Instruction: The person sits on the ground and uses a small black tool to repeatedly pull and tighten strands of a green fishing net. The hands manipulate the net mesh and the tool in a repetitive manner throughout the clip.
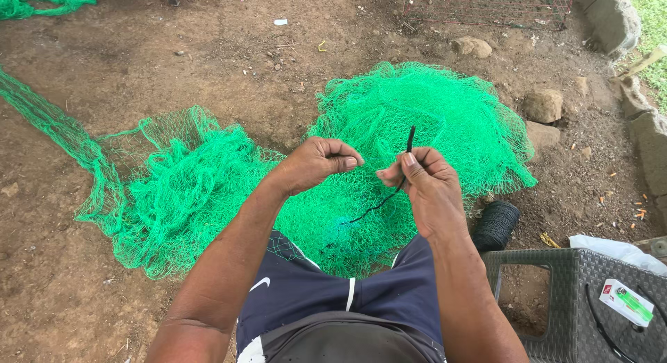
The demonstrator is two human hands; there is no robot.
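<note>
We are sitting over bare earth and we are looking down at our two hands, which are raised side by side in front of our dark blue shorts [306,293]. Our right hand [425,184] is closed around a thin black cord [410,142]: the thumb and the first fingers are pinching it, and a short stiff end is standing up above the fingers. Below this hand the cord is running down and to the left, until it is meeting the green net [417,113] near our lap. Our left hand [316,163] is curled into a loose fist just beside the right one, with the fingertips pointing toward it. We cannot tell if it is holding the cord or some thread of the net.

The green net is lying in two big heaps on the ground in front of us, and it is reaching to our knees. One long strip of it is stretching away to the upper left. A spool of black twine [495,224] is lying on the earth just to the right of our right forearm. Beside it a grey woven plastic stool [556,266] is standing, and a small flat packet [625,302] is lying on it. Some stones [543,104] are lying behind the net, and a wire cage [486,3] is standing farther away.
</note>
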